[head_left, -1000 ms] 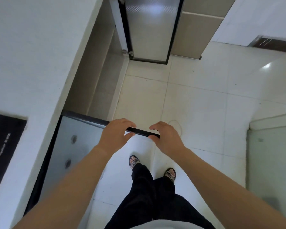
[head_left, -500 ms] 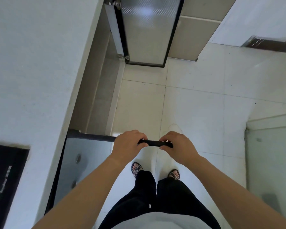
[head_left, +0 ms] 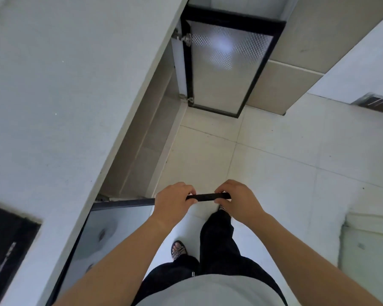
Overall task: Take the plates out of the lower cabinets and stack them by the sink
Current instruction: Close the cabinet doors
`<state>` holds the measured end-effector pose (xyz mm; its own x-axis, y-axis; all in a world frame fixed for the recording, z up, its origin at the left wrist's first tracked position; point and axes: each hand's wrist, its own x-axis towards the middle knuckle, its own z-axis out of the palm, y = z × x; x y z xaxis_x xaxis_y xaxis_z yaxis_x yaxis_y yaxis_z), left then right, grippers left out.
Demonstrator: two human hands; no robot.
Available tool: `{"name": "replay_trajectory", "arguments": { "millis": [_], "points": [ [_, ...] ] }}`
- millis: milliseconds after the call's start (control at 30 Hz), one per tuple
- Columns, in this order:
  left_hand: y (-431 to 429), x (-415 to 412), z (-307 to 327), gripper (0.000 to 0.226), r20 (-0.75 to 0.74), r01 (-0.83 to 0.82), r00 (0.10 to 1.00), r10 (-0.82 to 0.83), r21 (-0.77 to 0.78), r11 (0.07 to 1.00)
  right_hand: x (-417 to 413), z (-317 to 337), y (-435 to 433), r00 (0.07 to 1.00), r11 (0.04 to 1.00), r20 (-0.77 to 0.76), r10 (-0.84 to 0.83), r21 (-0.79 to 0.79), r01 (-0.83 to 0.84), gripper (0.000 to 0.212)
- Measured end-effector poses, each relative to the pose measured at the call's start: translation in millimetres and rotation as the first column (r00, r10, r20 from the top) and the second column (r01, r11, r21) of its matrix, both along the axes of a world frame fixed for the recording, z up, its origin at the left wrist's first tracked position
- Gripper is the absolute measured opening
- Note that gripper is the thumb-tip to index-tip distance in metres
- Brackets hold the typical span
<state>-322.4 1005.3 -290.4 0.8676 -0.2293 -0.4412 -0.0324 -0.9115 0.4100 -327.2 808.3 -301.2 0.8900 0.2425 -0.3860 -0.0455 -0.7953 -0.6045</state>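
Note:
Both my hands grip the black top edge of a frosted-glass lower cabinet door (head_left: 111,237) that stands swung out from under the counter. My left hand (head_left: 173,202) wraps the edge near its middle; my right hand (head_left: 237,200) holds its outer end. Between this door and a second open glass door (head_left: 226,69) farther ahead, the open lower cabinet (head_left: 146,146) shows pale bare shelves. No plates are in view.
The white countertop (head_left: 64,96) fills the left side, with a black cooktop (head_left: 5,244) at its near left. Pale floor tiles (head_left: 274,173) stretch to the right. My legs and sandalled feet (head_left: 178,249) stand just behind the near door.
The near door has swung further out, from slanting to roughly square with the counter, with both hands staying on its top edge. The view has shifted, showing more of the far door.

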Motion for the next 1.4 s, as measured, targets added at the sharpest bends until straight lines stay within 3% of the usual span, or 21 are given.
{"name": "replay_trajectory", "arguments": {
  "millis": [467, 867, 1100, 1400],
  "points": [
    [4, 101, 4, 0.016, 0.022, -0.337, 0.941, 0.337, 0.069, 0.939, 164, -3, 16, 0.966, 0.967, 0.076, 0.245, 0.058, -0.250, 0.018],
    [46, 147, 12, 0.028, 0.000, -0.460, 0.888, 0.460, 0.048, 0.887, 253, 0, 59, 0.898, 0.906, 0.121, 0.424, -0.040, -0.422, 0.027],
    [46, 149, 20, 0.046, -0.063, -0.525, 0.844, 0.532, 0.102, 0.845, 296, 7, 71, 0.722, 0.725, 0.076, 0.688, -0.109, -0.680, 0.040],
    [-4, 149, 14, 0.063, 0.018, -0.753, 0.642, 0.766, 0.199, 0.627, 334, 10, 72, 0.436, 0.439, 0.056, 0.898, -0.155, -0.885, 0.053]
  ]
}}
